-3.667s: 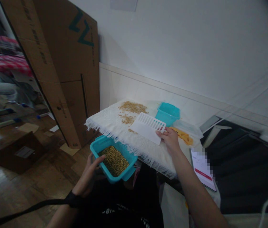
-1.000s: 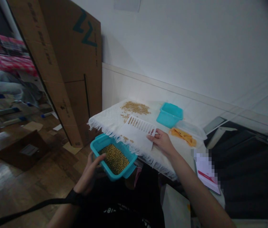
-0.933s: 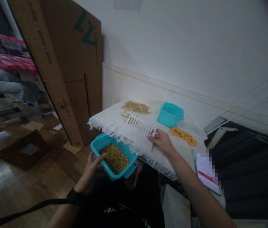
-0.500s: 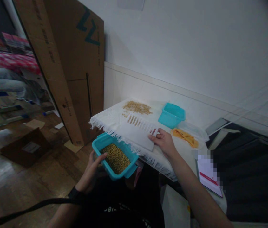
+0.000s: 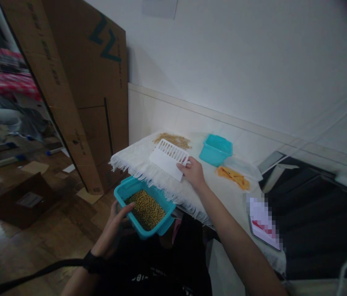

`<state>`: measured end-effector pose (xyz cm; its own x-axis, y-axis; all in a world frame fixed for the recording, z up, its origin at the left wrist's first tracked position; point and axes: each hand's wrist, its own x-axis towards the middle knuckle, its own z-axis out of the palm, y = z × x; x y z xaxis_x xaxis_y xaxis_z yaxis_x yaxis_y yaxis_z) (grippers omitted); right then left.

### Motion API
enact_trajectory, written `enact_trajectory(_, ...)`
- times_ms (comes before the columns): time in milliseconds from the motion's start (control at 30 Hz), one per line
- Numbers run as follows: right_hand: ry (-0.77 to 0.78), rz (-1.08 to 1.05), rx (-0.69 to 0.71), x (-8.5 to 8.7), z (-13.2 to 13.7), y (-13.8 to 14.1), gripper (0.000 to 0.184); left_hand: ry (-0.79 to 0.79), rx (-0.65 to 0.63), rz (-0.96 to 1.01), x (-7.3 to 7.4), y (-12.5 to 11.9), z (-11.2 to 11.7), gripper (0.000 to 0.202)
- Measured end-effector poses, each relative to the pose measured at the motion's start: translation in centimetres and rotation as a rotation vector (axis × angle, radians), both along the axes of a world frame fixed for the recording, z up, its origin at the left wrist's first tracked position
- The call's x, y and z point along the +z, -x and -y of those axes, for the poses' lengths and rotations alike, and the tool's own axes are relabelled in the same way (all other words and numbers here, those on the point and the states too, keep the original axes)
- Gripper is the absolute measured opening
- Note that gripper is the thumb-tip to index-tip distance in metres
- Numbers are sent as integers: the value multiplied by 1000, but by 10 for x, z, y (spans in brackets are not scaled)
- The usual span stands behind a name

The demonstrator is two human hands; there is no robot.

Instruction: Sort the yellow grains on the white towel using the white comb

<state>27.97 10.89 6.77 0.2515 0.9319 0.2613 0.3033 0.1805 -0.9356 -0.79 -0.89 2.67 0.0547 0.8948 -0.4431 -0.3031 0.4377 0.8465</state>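
Observation:
My left hand (image 5: 119, 216) grips a teal plastic tub (image 5: 167, 225) by its left side, thumb over the rim. Yellow-green beans (image 5: 147, 209), perhaps soybeans, lie inside. The tub is below the fringed front edge of a white tablecloth (image 5: 144, 156). Pinched at its right end in my right hand (image 5: 193, 172) is a flat white plastic scraper (image 5: 167, 162) with a row of slots along its far side. The scraper is over the cloth, just in front of a spread of loose beans (image 5: 173, 140).
A second teal tub (image 5: 215, 150) stands at the back, with a clear lid (image 5: 247, 166) and a yellow cloth (image 5: 233, 177) beside it. A tablet-like device (image 5: 264, 224) lies at the right edge. A tall cardboard box (image 5: 93, 102) rises at left; a person sits beyond it.
The scraper in my right hand has moved back toward the loose beans and covers part of them. My left hand keeps its hold on the tub. The whole view has shifted slightly.

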Motion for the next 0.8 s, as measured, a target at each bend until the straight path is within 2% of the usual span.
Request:
enact_trajectory(200,5,16,-120,-3,-12,-34,39,52,22,1,-11,4,-10,92)
enact_trajectory(367,18,-33,-206,-4,-5,-67,47,46,28,6,-14,4,-9,88)
enact_trajectory(533,16,-161,-223,-3,2,-82,49,44,36,-7,-17,3,-9,86)
enact_trajectory(633,-55,-213,-276,-3,5,-91,50,44,29,-12,-18,3,-10,86)
enact_trajectory(700,-107,-149,-339,-4,6,-97,47,49,26,-19,-18,3,-10,86)
enact_trajectory(800,-136,54,-445,-5,6,-103,39,66,33,-42,-17,2,-11,87)
